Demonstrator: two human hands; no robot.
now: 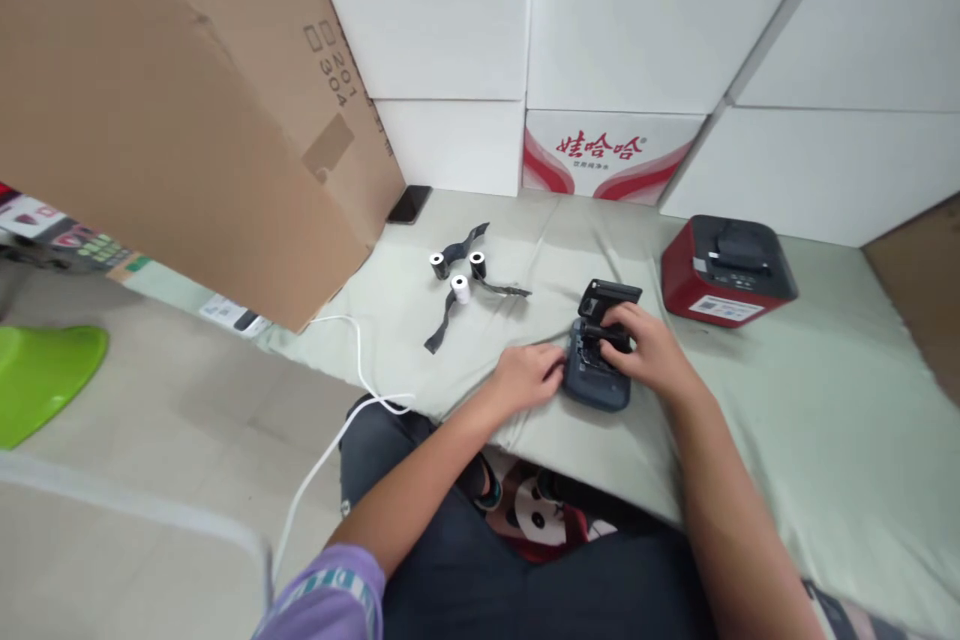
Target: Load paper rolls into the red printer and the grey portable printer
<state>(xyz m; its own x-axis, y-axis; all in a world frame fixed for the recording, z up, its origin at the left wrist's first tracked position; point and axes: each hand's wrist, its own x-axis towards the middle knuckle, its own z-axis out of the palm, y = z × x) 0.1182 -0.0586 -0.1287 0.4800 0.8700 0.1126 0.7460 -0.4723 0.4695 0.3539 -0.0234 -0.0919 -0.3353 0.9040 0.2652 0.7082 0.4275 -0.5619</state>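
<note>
A small dark-blue label printer (598, 390) lies on the cloth-covered table with its black lid (609, 294) flipped up. My left hand (531, 375) rests on the cloth with curled fingers, its fingertips against the printer's left side. Over the open compartment, my right hand (645, 345) has thumb and fingers closed around a dark part inside; what exactly they pinch is hidden. To the left stand three small rolls: a white roll (460, 290), a dark roll (438, 266) and another dark roll (478, 265), each with a dark strip trailing from it.
A red box-shaped device with a black top (727, 270) sits right of the printer. A large cardboard box (247, 120) leans at left, near a phone (409, 204). White boxes (611, 155) line the back. A white cable (360, 360) hangs over the table edge.
</note>
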